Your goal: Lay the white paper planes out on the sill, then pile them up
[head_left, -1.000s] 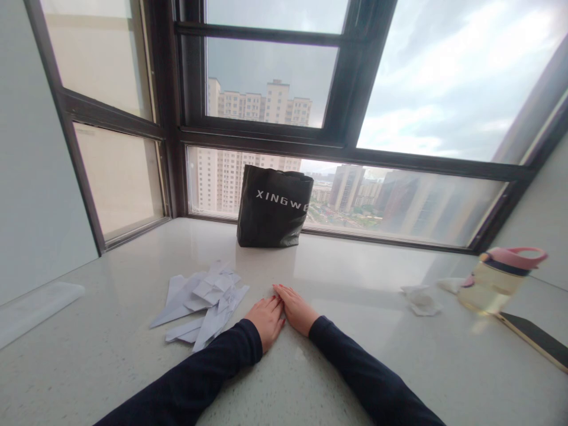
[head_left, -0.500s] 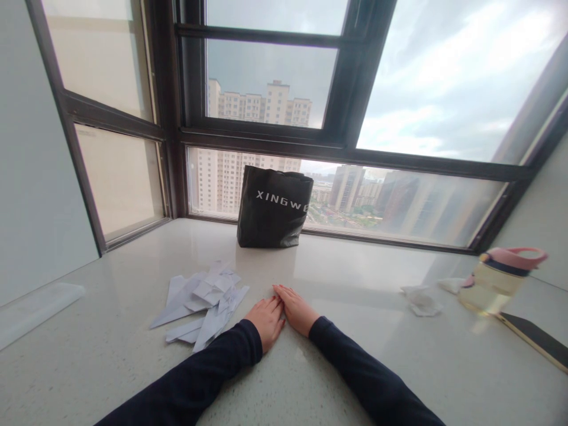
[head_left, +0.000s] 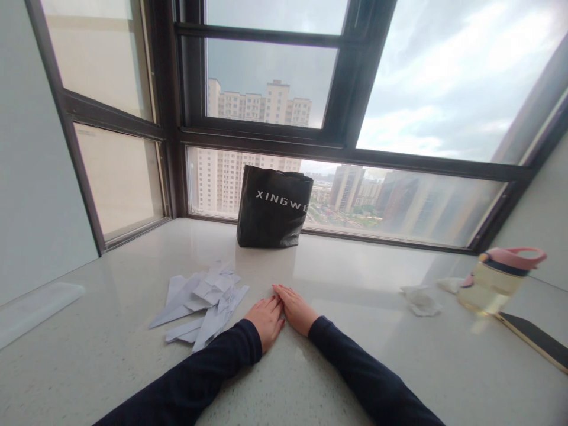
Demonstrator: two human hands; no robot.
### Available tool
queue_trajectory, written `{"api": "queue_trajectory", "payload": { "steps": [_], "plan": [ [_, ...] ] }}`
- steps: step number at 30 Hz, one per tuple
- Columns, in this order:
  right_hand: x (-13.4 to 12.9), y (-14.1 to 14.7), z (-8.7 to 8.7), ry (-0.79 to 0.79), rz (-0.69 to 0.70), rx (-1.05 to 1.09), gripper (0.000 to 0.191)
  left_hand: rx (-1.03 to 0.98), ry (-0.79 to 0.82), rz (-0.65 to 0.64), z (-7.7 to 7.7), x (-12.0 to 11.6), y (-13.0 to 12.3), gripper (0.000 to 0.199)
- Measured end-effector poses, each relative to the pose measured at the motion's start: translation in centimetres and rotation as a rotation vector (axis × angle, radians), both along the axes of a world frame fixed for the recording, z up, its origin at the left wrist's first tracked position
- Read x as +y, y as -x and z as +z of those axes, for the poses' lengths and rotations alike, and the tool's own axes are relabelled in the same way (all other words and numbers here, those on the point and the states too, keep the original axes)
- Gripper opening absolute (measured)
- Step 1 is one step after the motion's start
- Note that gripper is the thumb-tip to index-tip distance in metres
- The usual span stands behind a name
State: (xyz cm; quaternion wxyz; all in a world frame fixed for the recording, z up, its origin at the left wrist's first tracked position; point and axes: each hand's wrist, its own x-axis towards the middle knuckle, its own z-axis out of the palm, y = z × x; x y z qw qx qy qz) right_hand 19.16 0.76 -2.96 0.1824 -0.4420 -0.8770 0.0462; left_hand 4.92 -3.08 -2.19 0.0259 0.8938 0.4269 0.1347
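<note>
My left hand [head_left: 267, 322] lies flat on the pale speckled counter [head_left: 284, 390], its fingers stretched out and nothing in it. Against its fingertips rests my right hand [head_left: 298, 310], also flat, with straight fingers that touch the left ones. Just left of my left hand is a loose pile of folded white paper pieces [head_left: 199, 299], untouched by either hand. A black bag [head_left: 274, 216] with white letters stands upright beyond my hands, close to the window.
At the right stands a clear bottle [head_left: 494, 287] with a pink lid, beside a dark phone-like slab [head_left: 536, 340]. Small crumpled white packets [head_left: 420, 300] lie left of the bottle. A long whitish translucent strip [head_left: 39, 310] lies at the far left. Dark window frames [head_left: 346, 155] border the back.
</note>
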Motion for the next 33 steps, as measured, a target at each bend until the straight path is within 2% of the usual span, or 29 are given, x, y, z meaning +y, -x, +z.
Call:
{"api": "queue_trajectory", "payload": {
  "steps": [33],
  "plan": [
    [-0.07,0.02,0.02,-0.014,0.001,-0.014,0.054,0.008,-0.008,-0.003,-0.25,0.14,0.00,0.046]
  ]
}}
